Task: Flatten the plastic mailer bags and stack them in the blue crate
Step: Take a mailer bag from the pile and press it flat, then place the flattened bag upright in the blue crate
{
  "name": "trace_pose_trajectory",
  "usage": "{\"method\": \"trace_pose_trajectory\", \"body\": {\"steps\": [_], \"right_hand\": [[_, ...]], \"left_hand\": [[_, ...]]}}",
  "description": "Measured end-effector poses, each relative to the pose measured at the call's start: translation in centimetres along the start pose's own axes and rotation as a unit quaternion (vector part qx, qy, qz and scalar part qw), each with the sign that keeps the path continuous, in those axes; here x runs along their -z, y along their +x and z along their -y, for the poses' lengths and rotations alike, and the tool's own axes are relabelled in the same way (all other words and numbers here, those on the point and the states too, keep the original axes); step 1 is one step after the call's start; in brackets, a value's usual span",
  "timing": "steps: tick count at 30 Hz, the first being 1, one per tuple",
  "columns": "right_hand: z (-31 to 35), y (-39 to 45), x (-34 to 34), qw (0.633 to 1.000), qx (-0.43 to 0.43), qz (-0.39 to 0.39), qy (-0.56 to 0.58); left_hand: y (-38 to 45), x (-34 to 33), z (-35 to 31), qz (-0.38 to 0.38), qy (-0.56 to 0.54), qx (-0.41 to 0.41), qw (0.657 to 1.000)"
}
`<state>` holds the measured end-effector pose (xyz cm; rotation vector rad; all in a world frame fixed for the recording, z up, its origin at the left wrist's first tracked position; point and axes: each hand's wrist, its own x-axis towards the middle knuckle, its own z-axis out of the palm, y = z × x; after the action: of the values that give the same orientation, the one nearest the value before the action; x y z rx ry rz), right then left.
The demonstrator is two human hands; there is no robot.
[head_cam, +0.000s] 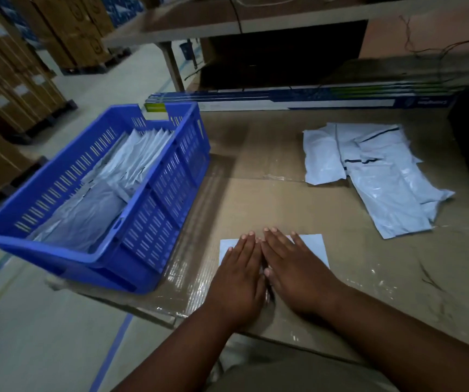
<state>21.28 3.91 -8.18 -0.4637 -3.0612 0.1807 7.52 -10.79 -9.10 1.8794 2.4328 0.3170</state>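
Grey mailer bag [313, 246] under flat fingers [244, 244]

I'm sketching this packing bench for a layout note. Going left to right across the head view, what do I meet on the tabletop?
blue crate holding flattened mailers → left hand and right hand, side by side, flat on one mailer bag → loose pile of mailer bags.

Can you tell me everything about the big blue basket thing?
The blue crate looks like hard plastic, with slotted walls and a thick rim. It sits upright at the left edge of the cardboard-covered table, slightly overhanging. Inside, pale grey mailer bags lie stacked, some leaning at the far end. Neither hand touches it.
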Motion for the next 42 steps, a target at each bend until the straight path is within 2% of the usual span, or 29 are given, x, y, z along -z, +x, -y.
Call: {"method": "trace_pose_trajectory", "body": {"steps": [4, 10, 13, 15, 19, 21, 24, 27, 30, 34, 38, 42], "right_hand": [[-0.2, -2.0, -1.8, 0.998, -0.056, 0.017, 0.017], [-5.2, -5.6, -0.6, 0.984, -0.169, 0.052, 0.015], [-6.1, -6.5, 0.8, 0.979, -0.189, 0.077, 0.003], [-5.5, -6.1, 1.9, 0.982, -0.175, 0.063, 0.023], [-1.1, -2.9, 1.7, 0.997, -0.056, 0.042, 0.043], [-0.1, -2.3, 0.4, 0.996, -0.042, 0.066, 0.036], [-2.0, -3.4, -0.7, 0.996, -0.068, 0.048, 0.025], [-4.0, -4.5, -0.7, 0.991, -0.118, 0.055, 0.043], [-4.4, -4.1, 0.4, 0.986, -0.127, 0.089, 0.053], [-4.5, -1.6, 3.0, 0.991, -0.072, 0.094, 0.063], [-4.7, 2.1, 4.4, 0.993, -0.045, 0.095, 0.051], [-5.7, 4.0, 5.7, 0.991, -0.044, 0.117, 0.042]], "left_hand": [[-1.1, -1.3, 1.3, 0.002, 0.029, 0.002, 1.0], [-3.5, 0.4, 5.2, 0.029, 0.07, 0.075, 0.994], [-3.3, 1.7, 5.0, 0.064, 0.05, 0.126, 0.989], [-2.3, 2.0, 3.9, 0.052, 0.054, 0.121, 0.99], [0.4, -0.1, 1.0, 0.052, 0.012, -0.033, 0.998], [0.9, -1.0, 0.4, 0.067, 0.028, -0.054, 0.996], [-0.1, -0.5, 1.9, 0.06, 0.046, 0.021, 0.997], [-1.1, 1.0, 4.5, 0.086, 0.042, 0.087, 0.992], [0.2, 3.2, 4.8, 0.122, -0.015, 0.08, 0.989], [3.6, 5.6, 3.3, 0.132, -0.111, 0.063, 0.983], [6.7, 6.8, 2.0, 0.164, 0.008, 0.099, 0.981], [8.5, 8.8, 1.3, 0.225, 0.029, 0.128, 0.965]]}}
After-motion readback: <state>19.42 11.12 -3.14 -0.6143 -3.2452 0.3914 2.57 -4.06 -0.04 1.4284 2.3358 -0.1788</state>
